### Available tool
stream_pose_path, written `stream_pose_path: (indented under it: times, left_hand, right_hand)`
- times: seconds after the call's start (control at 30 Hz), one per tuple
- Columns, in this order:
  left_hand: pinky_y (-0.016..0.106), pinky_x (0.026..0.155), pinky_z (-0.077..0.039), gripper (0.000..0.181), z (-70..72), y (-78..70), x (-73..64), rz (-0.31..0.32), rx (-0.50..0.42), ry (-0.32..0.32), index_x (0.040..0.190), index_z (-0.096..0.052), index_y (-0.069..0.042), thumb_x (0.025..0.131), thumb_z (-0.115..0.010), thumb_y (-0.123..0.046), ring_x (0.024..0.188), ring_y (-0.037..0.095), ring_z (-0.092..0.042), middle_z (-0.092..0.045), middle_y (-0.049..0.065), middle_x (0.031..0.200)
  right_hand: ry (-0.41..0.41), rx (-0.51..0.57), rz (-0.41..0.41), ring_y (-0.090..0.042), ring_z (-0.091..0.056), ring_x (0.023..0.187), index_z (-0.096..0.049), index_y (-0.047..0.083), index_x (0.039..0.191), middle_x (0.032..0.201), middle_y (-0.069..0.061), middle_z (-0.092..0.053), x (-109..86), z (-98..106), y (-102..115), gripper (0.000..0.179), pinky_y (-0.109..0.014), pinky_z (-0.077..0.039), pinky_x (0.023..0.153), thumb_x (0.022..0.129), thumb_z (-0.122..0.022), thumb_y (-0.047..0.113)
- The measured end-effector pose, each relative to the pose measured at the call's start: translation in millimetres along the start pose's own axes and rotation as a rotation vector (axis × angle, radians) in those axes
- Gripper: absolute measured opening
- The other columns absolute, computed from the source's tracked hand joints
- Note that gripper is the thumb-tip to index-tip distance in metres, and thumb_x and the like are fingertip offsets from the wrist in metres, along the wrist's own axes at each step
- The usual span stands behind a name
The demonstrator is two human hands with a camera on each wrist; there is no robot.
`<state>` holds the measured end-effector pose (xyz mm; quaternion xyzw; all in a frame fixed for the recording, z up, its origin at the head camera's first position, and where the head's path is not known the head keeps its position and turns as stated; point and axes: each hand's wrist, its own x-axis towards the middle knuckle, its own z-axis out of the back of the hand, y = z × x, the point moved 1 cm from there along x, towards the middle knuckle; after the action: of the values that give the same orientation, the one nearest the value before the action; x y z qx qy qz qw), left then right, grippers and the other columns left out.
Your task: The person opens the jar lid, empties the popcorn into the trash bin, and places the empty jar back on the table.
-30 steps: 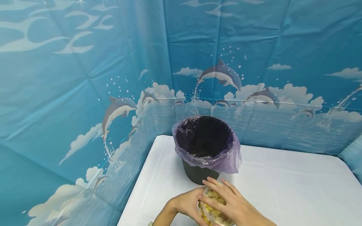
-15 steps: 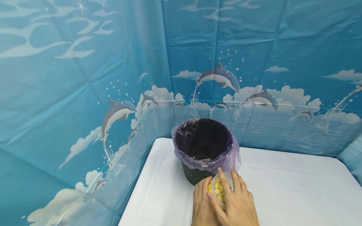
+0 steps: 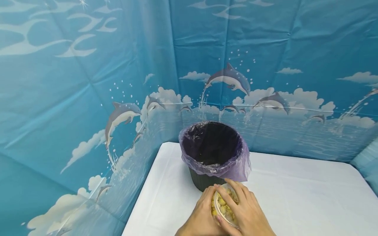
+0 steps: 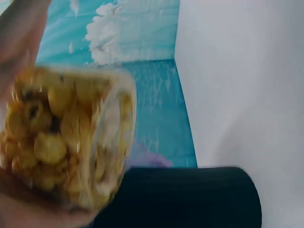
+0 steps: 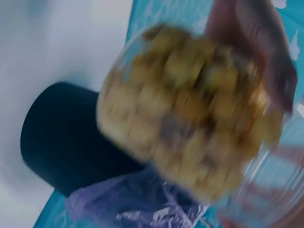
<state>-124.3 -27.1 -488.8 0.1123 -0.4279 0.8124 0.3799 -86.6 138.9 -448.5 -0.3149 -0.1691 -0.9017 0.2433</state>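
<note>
A clear round jar (image 3: 225, 205) full of yellowish dried pieces, perhaps flower buds, sits between both hands in front of the bin. My left hand (image 3: 203, 211) grips its left side. My right hand (image 3: 248, 213) holds it from the right, fingers curled over the clear end. The left wrist view shows the jar (image 4: 57, 128) tilted on its side, a clear rim facing right. In the right wrist view the jar (image 5: 185, 109) is blurred, with clear plastic (image 5: 266, 180) by its lower right end. Whether that is a separate lid is unclear.
Just beyond the hands a dark bin (image 3: 203, 180) stands on the white table (image 3: 295, 193), a purple plastic bag (image 3: 236, 167) folded over its rim. A blue dolphin-print curtain (image 3: 265, 59) surrounds the table at the back and left.
The jar and hands moved up toward the bin by half a second ago, then back down slightly. My left hand has turned, its forearm swinging from the left to below and partly back.
</note>
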Motion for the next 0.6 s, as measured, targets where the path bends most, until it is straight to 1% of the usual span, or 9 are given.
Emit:
stream_pose_path:
  times: [0.07, 0.17, 0.27, 0.33, 0.4, 0.47, 0.5, 0.57, 0.6]
  left_hand:
    - [0.032, 0.107, -0.054, 0.103, 8.2, 4.8, 0.0, 0.002, -0.080, 0.116, 0.152, -0.037, -0.012, 0.067, -0.095, -0.025, 0.126, 0.010, -0.057, -0.056, 0.002, 0.140]
    - [0.028, 0.106, -0.053, 0.101, 16.4, 11.2, 2.1, -0.021, -0.148, 0.243, 0.153, -0.035, -0.014, 0.071, -0.092, -0.024, 0.127, 0.007, -0.056, -0.057, 0.003, 0.142]
    - [0.025, 0.107, -0.052, 0.105, 21.1, 16.2, 4.8, 0.029, -0.347, 0.369, 0.156, -0.032, -0.019, 0.071, -0.093, -0.014, 0.127, 0.005, -0.057, -0.055, 0.003, 0.144]
    - [0.022, 0.107, -0.051, 0.107, 23.2, 20.0, 6.3, 0.062, -0.466, 0.446, 0.157, -0.030, -0.021, 0.070, -0.093, -0.009, 0.126, 0.003, -0.057, -0.055, 0.004, 0.144]
    - [0.020, 0.108, -0.050, 0.110, 25.5, 24.4, 7.0, 0.102, -0.571, 0.524, 0.158, -0.029, -0.022, 0.070, -0.092, -0.004, 0.127, 0.002, -0.057, -0.053, 0.004, 0.147]
    - [0.020, 0.107, -0.050, 0.110, 28.1, 29.7, 6.9, 0.097, -0.612, 0.590, 0.159, -0.027, -0.021, 0.071, -0.090, 0.000, 0.127, 0.001, -0.056, -0.053, 0.006, 0.148]
    - [0.020, 0.106, -0.051, 0.109, 29.5, 32.7, 6.8, 0.086, -0.625, 0.618, 0.159, -0.026, -0.019, 0.072, -0.088, 0.001, 0.126, 0.000, -0.056, -0.053, 0.007, 0.148]
    - [0.023, 0.105, -0.053, 0.107, 31.9, 37.8, 6.1, 0.082, -0.684, 0.661, 0.160, -0.026, -0.015, 0.074, -0.085, 0.006, 0.124, -0.001, -0.058, -0.052, 0.011, 0.150]
    - [0.024, 0.104, -0.054, 0.104, 32.8, 40.1, 5.9, 0.080, -0.710, 0.672, 0.160, -0.027, -0.013, 0.074, -0.083, 0.007, 0.122, -0.002, -0.059, -0.052, 0.013, 0.149]
  right_hand:
    - [0.029, 0.007, 0.088, -0.026, -0.054, 0.124, -0.056, 0.027, 0.149, 0.147, -0.010, -0.054, -0.8, 2, -4, 0.070, -0.050, -0.053, 0.084, 0.090, -0.067, 0.064]
    - [0.052, 0.000, 0.200, -0.023, -0.050, 0.127, -0.056, 0.026, 0.149, 0.147, -0.010, -0.054, -1.6, 4, -8, 0.072, -0.041, -0.047, 0.092, 0.091, -0.064, 0.069]
    - [0.054, 0.023, 0.293, -0.021, -0.050, 0.127, -0.058, 0.024, 0.148, 0.145, -0.010, -0.056, -0.7, 5, -9, 0.078, -0.035, -0.041, 0.096, 0.090, -0.059, 0.076]
    - [0.049, 0.044, 0.344, -0.019, -0.050, 0.124, -0.059, 0.022, 0.146, 0.143, -0.010, -0.057, 0.3, 6, -9, 0.082, -0.033, -0.041, 0.095, 0.088, -0.056, 0.080]
    - [0.044, 0.050, 0.382, -0.018, -0.051, 0.122, -0.059, 0.022, 0.146, 0.142, -0.009, -0.058, 1.2, 8, -8, 0.080, -0.031, -0.043, 0.093, 0.090, -0.053, 0.079]
    - [0.034, 0.048, 0.414, -0.017, -0.052, 0.121, -0.060, 0.022, 0.146, 0.143, -0.009, -0.058, 2.2, 10, -7, 0.074, -0.031, -0.044, 0.091, 0.094, -0.051, 0.075]
    - [0.034, 0.039, 0.425, -0.016, -0.052, 0.121, -0.059, 0.023, 0.146, 0.144, -0.009, -0.057, 2.7, 12, -6, 0.068, -0.031, -0.044, 0.091, 0.098, -0.049, 0.071]
    - [0.035, 0.024, 0.432, -0.016, -0.051, 0.123, -0.059, 0.023, 0.147, 0.147, -0.009, -0.056, 3.3, 14, -7, 0.068, -0.030, -0.042, 0.095, 0.100, -0.046, 0.070]
    - [0.036, 0.022, 0.433, -0.017, -0.051, 0.124, -0.059, 0.023, 0.146, 0.148, -0.009, -0.055, 3.6, 15, -8, 0.068, -0.030, -0.040, 0.099, 0.100, -0.045, 0.071]
